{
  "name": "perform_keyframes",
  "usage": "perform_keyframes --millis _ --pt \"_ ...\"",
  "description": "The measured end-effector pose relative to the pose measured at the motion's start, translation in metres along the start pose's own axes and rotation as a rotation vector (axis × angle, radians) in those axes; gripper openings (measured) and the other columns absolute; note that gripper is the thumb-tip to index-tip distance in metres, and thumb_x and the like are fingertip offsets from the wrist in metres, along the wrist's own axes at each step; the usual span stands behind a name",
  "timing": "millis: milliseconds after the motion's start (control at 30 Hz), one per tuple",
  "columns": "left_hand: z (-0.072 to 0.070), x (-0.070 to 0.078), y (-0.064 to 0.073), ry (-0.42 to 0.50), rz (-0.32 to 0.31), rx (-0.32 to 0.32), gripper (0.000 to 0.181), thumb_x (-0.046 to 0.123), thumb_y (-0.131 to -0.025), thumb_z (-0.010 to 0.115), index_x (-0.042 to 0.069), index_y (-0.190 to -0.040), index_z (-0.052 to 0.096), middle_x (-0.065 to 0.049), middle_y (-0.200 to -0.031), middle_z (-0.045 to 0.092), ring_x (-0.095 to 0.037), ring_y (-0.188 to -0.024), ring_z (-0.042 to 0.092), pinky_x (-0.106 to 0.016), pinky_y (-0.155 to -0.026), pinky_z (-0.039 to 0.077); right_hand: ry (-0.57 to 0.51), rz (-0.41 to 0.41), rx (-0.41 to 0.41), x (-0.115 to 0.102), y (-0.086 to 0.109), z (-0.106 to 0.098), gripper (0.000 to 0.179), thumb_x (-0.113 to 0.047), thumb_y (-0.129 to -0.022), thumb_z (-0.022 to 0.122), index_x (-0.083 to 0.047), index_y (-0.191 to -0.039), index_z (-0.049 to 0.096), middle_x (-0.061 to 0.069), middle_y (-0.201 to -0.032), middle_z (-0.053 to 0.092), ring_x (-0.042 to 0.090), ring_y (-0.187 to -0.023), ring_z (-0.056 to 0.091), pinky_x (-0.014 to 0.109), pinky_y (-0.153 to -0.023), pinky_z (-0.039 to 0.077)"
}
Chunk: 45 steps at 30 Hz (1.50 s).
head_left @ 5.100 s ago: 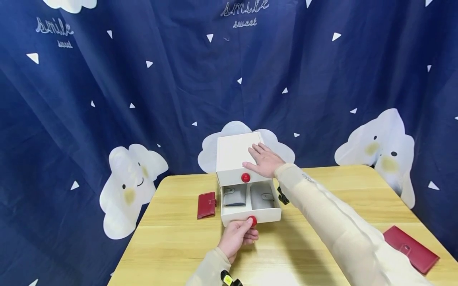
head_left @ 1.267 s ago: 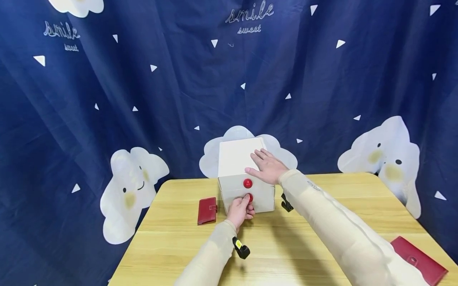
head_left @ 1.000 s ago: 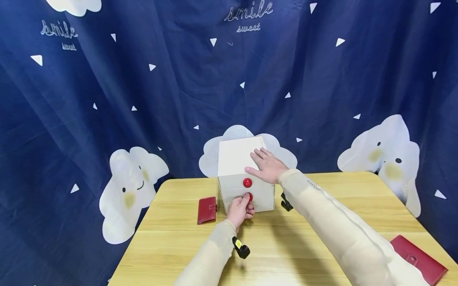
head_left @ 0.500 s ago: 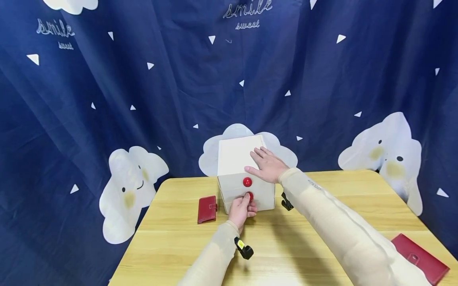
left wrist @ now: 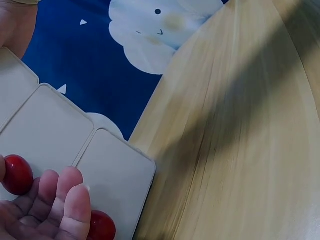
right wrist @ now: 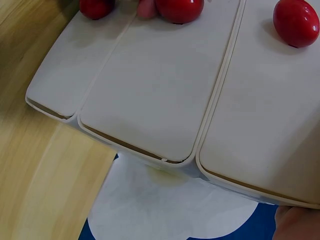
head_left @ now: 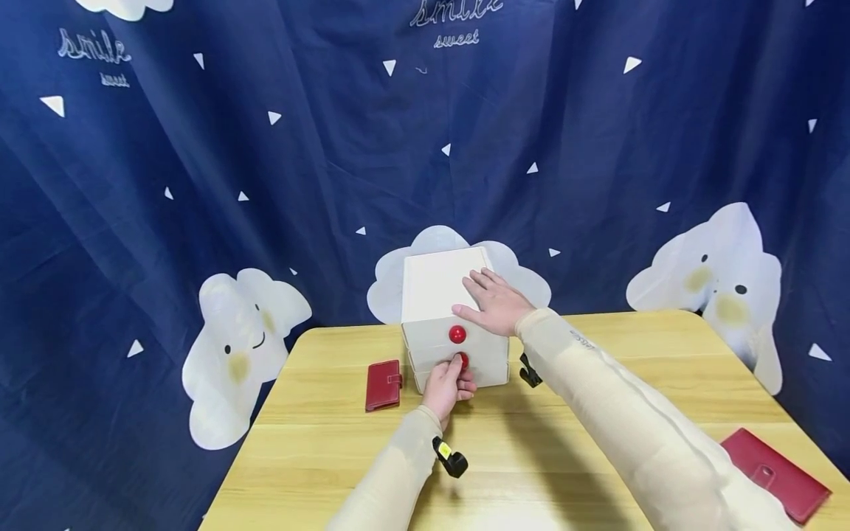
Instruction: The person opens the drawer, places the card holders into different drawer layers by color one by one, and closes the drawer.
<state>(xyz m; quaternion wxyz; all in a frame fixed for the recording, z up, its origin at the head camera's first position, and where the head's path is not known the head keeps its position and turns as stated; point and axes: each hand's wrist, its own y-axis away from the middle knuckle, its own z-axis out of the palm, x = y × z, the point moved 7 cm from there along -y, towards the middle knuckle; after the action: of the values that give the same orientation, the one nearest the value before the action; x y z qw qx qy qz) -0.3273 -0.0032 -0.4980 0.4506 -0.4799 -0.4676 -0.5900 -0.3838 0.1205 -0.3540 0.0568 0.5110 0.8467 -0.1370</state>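
A white drawer box (head_left: 438,287) with red round knobs stands at the back of the table. My left hand (head_left: 446,389) pinches the middle drawer's red knob (left wrist: 18,175) between thumb and fingers. All three drawers are flush with the front in the right wrist view. Above that hand, the top drawer's knob (head_left: 457,334) shows free; the bottom drawer's knob (right wrist: 96,7) is behind my left hand in the head view. My right hand (head_left: 496,304) rests on the box's top at its right side, fingers straight and spread.
A small red wallet (head_left: 383,385) lies left of the box on the wooden table (head_left: 299,457). A larger red wallet (head_left: 775,473) lies near the right edge, partly behind my right sleeve. A dark blue curtain (head_left: 345,147) with clouds hangs behind.
About five seconds ago the drawer stood pulled out with two grey wallets inside; my left hand has since pushed it in. Over the last second both hands have stayed nearly still.
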Motion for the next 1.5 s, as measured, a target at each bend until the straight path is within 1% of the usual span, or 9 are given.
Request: perform_keyframes --millis 200,300,533,667,800,1000,1133,1267,1500 --pt "-0.002 0.001 0.0 0.008 -0.008 -0.007 0.046 0.034 -0.103 0.043 -0.01 -0.102 0.056 -0.012 -0.083 0.06 -0.014 -0.065 0.062 -0.026 -0.06 0.055 -0.007 -0.003 -0.006 -0.003 0.0 -0.001 0.082 -0.065 -0.095 0.032 -0.005 -0.151 0.028 0.015 -0.157 0.022 0.031 -0.146 0.01 0.04 -0.118 0.008" --pt "-0.003 0.003 0.001 0.006 -0.005 -0.011 0.046 0.034 -0.102 0.044 -0.01 -0.099 0.057 -0.01 -0.08 0.059 -0.014 -0.064 0.062 -0.026 -0.06 0.055 -0.011 -0.003 -0.003 -0.003 0.0 -0.002 0.081 -0.064 -0.095 0.033 -0.005 -0.151 0.028 0.015 -0.157 0.022 0.031 -0.146 0.01 0.04 -0.118 0.007" --pt "-0.007 0.001 0.0 -0.036 -0.013 0.008 0.049 0.038 -0.1 0.049 -0.011 -0.102 0.059 -0.009 -0.08 0.061 -0.014 -0.064 0.062 -0.027 -0.061 0.055 -0.005 -0.004 0.008 0.0 -0.001 -0.001 0.083 -0.067 -0.094 0.031 -0.006 -0.151 0.028 0.015 -0.157 0.022 0.031 -0.146 0.01 0.039 -0.118 0.007" --pt "-0.011 -0.002 0.003 -0.06 -0.025 0.014 0.049 0.038 -0.098 0.053 -0.01 -0.103 0.06 -0.011 -0.08 0.063 -0.014 -0.064 0.062 -0.026 -0.061 0.055 -0.014 0.006 -0.004 0.001 0.0 0.0 0.084 -0.068 -0.094 0.031 -0.007 -0.151 0.027 0.014 -0.157 0.021 0.03 -0.146 0.009 0.039 -0.118 0.007" --pt "-0.014 -0.006 0.01 -0.073 -0.028 0.01 0.045 0.035 -0.097 0.057 -0.009 -0.103 0.061 -0.011 -0.08 0.063 -0.014 -0.065 0.061 -0.028 -0.063 0.056 -0.018 0.017 -0.02 0.0 0.001 0.0 0.083 -0.067 -0.094 0.031 -0.007 -0.152 0.026 0.014 -0.158 0.02 0.03 -0.146 0.008 0.04 -0.118 0.007" --pt "-0.022 -0.016 0.014 -0.133 -0.037 0.031 0.036 0.028 -0.096 0.058 -0.007 -0.102 0.062 -0.011 -0.081 0.063 -0.014 -0.066 0.062 -0.029 -0.063 0.056 -0.022 0.023 -0.027 -0.002 0.002 -0.003 0.082 -0.065 -0.095 0.032 -0.006 -0.152 0.026 0.014 -0.158 0.02 0.031 -0.146 0.008 0.041 -0.118 0.008" --pt "-0.026 -0.024 0.015 -0.156 -0.056 0.051 0.035 0.026 -0.097 0.057 -0.008 -0.103 0.063 -0.013 -0.081 0.064 -0.013 -0.064 0.061 -0.028 -0.06 0.056 -0.024 0.025 -0.027 -0.001 0.002 -0.003 0.082 -0.065 -0.095 0.032 -0.006 -0.152 0.026 0.015 -0.158 0.02 0.031 -0.146 0.007 0.042 -0.118 0.008" --pt "-0.03 -0.03 0.015 -0.154 -0.096 0.082 0.038 0.027 -0.096 0.058 -0.011 -0.101 0.063 -0.014 -0.08 0.065 -0.012 -0.06 0.061 -0.026 -0.055 0.055 -0.025 0.025 -0.025 0.0 0.001 -0.002 0.083 -0.066 -0.095 0.031 -0.006 -0.152 0.026 0.014 -0.158 0.019 0.03 -0.146 0.007 0.041 -0.118 0.008" --pt "-0.029 -0.033 0.012 -0.178 -0.132 0.123 0.041 0.03 -0.094 0.062 -0.011 -0.095 0.067 -0.017 -0.079 0.067 -0.012 -0.056 0.062 -0.026 -0.054 0.055 -0.024 0.035 -0.029 0.0 0.001 -0.004 0.082 -0.066 -0.095 0.032 -0.007 -0.152 0.025 0.013 -0.158 0.019 0.029 -0.147 0.007 0.041 -0.118 0.008"
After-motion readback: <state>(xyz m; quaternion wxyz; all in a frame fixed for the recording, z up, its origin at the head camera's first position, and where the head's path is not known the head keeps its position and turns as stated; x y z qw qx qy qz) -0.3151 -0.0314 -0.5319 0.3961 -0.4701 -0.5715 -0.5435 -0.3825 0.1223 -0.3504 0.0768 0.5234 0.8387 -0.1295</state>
